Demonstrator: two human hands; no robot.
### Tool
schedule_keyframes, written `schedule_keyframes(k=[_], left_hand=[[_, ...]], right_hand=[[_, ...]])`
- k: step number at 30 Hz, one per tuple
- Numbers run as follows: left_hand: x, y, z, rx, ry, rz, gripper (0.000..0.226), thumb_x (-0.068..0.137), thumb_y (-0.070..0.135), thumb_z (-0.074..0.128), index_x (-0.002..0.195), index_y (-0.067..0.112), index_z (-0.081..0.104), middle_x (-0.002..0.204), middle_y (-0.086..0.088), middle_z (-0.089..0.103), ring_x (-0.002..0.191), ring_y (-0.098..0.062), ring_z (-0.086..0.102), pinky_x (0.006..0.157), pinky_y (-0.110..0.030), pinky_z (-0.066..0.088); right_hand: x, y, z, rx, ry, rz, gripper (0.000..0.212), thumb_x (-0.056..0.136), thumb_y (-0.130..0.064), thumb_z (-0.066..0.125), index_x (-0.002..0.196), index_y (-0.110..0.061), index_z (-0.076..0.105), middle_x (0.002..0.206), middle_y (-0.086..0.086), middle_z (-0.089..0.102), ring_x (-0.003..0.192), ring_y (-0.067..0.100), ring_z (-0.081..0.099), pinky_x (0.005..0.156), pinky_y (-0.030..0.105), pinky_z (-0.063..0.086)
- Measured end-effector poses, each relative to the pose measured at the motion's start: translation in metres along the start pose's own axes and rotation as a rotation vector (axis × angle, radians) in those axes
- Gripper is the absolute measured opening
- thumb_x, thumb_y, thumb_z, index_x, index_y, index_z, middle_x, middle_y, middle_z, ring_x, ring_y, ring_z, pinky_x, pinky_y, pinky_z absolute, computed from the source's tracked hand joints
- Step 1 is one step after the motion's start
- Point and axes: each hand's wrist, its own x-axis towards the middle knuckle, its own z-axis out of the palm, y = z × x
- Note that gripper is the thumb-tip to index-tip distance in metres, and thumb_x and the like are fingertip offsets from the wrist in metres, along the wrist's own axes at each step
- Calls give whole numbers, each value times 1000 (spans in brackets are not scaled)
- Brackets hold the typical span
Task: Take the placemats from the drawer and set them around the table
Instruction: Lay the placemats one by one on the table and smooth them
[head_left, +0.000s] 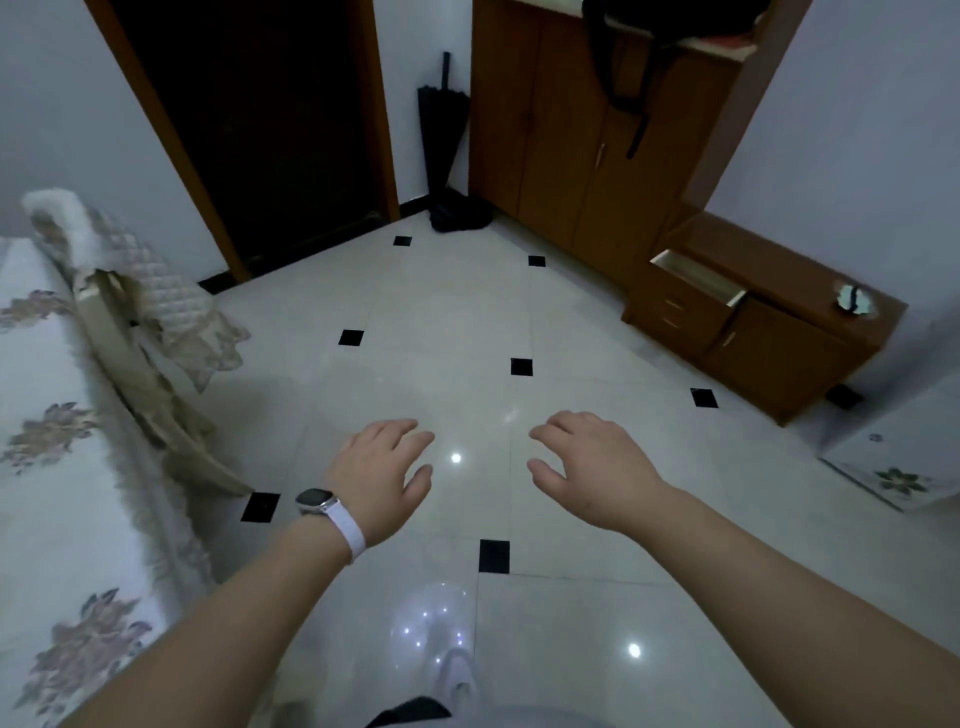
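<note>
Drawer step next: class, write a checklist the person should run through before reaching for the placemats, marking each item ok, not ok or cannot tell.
1. Drawer open: ok, pulled out of the low cabinet.
2. Placemats inside it: cannot tell, the inside barely shows.
3. Left hand free: ok, fingers relaxed, holding nothing.
4. Right hand free: ok, holding nothing.
5. Floor towards the drawer free of obstacles: ok.
</note>
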Motion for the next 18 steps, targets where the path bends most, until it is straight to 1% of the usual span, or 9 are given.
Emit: schedule_keyframes(k=[3, 8, 12, 18], left_hand=[[29, -29, -14, -14, 29, -47, 51, 83, 41, 40, 115, 13, 68, 121, -12, 65, 109, -33, 60, 89, -47, 49], [60, -71, -22, -12, 65, -124, 50, 82, 40, 42, 112, 11, 69, 117, -13, 67, 106, -34, 62, 87, -46, 51], [91, -101, -19, 14, 71, -200, 50, 81, 40, 42, 111, 12, 70, 116, -12, 67, 105, -33, 63, 84, -44, 51], [175, -145, -15, 109, 74, -287, 44, 82, 38, 47, 115, 16, 67, 117, -9, 66, 101, -32, 63, 79, -40, 50]], right_hand=[[51, -10, -8, 5, -3, -38, 47, 97, -48, 42, 137, -25, 52, 134, -3, 52, 122, 20, 46, 101, 35, 36], [135, -12, -10, -3, -29, -117, 47, 97, -49, 42, 136, -25, 52, 133, -5, 53, 121, 19, 47, 101, 36, 37], [201, -9, -6, 11, -27, -190, 45, 96, -48, 44, 133, -25, 55, 130, -5, 56, 117, 19, 49, 96, 35, 40], [320, 18, 4, 35, -51, -289, 45, 95, -49, 44, 131, -25, 56, 128, -5, 57, 116, 20, 50, 95, 34, 38]])
